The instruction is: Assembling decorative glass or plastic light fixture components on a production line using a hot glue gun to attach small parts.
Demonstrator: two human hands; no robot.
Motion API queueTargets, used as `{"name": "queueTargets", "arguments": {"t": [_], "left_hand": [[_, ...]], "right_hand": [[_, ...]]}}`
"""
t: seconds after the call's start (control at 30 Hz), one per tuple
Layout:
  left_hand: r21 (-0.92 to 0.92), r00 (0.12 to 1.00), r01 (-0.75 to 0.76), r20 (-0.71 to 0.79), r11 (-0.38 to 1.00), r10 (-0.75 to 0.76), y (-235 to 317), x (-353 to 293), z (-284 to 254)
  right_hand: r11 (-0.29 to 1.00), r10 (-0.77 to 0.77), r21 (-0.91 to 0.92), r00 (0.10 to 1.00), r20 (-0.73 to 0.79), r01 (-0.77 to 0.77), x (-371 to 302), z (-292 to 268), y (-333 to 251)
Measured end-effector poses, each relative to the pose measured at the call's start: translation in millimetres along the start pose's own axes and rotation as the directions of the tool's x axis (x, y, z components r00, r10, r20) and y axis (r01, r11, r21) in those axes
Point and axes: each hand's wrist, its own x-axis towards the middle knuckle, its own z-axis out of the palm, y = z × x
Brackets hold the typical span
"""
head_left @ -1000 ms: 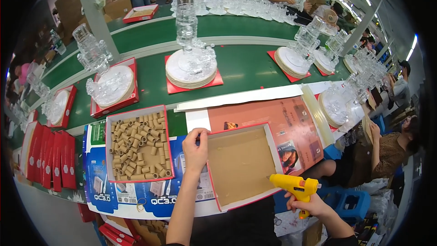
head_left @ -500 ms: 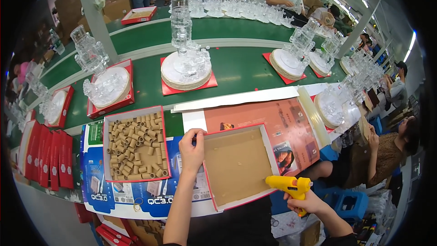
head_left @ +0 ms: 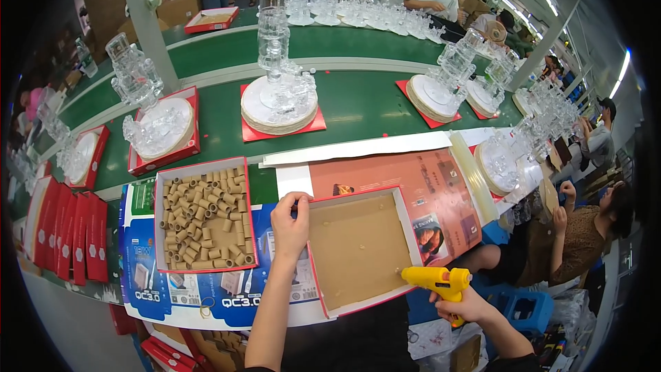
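Observation:
In front of me lies a shallow red-edged cardboard box (head_left: 361,248) with a brown inside and a few small glue dabs on its bottom. My left hand (head_left: 290,226) is closed on the box's far left corner, thumb and fingers at its rim. A yellow hot glue gun (head_left: 437,278) sits in my right hand (head_left: 465,305), fingers wrapped round its handle. Its nozzle points left, over the box's near right corner, at the bottom there. Left of my left hand stands another box (head_left: 253,234) holding many short cardboard tubes (head_left: 200,217).
Clear plastic pieces on round white stacks (head_left: 281,114) stand in or on red boxes along the green conveyor (head_left: 351,110). Folded red boxes (head_left: 69,234) stack up at left. Printed cardboard (head_left: 413,200) covers my table. At right a co-worker (head_left: 578,238) sits beside a blue stool (head_left: 527,310).
At right, the co-worker's hands have shifted, with a second hand now raised. My hands, the glue gun and the box stay nearly in place.

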Motion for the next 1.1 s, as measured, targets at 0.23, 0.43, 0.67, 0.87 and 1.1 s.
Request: {"name": "queueTargets", "arguments": {"t": [0.23, 0.43, 0.67, 0.87, 1.1], "left_hand": [[0.014, 1.000, 0.007, 0.006, 1.000, -0.007, -6, 4, -1], [-0.035, 1.000, -0.008, 0.021, 0.999, 0.009, -12, 5, 8], [0.013, 1.000, 0.012, 0.024, 1.000, -0.013, -17, -1, 5], [0.031, 0.999, 0.006, 0.034, 0.999, -0.007, -15, 2, 8], [0.553, 0.855, -0.497, 0.179, 0.669, 0.487, 31, 11, 10]], "right_hand": [[0.992, -0.011, -0.127, 0.997, 0.070, 0.020, 4, -12, -18], [0.892, -0.439, 0.007, 0.872, -0.214, 0.451, 29, -64, -26], [0.755, -0.434, 0.209, 0.712, -0.552, 0.622, 138, -140, -11], [0.864, -0.431, -0.147, 0.556, -0.711, 0.482, 187, -188, 16], [0.679, -0.542, -0.155, 0.348, -0.765, 0.718, 193, -153, 21]]}}
